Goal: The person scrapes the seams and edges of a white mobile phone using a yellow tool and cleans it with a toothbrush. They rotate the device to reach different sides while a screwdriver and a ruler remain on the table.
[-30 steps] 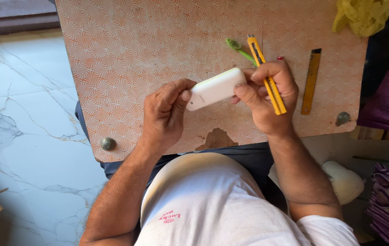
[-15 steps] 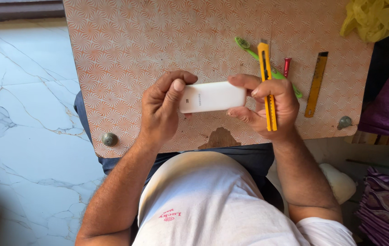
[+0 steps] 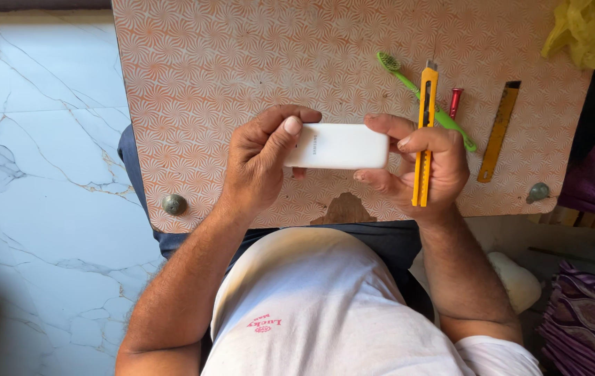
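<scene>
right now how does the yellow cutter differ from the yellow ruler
The yellow cutter is gripped in the right hand; the yellow ruler lies untouched on the patterned board. The cutter is bright yellow with a black slider and a metal blade tip; the ruler is duller, flat and plain. The cutter stands nearly straight up the picture; the ruler leans. Both are long, slim and yellow.

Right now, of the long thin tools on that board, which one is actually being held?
The yellow utility knife, gripped in the right hand. The green toothbrush, red screwdriver and yellow ruler all lie loose on the board.
</scene>
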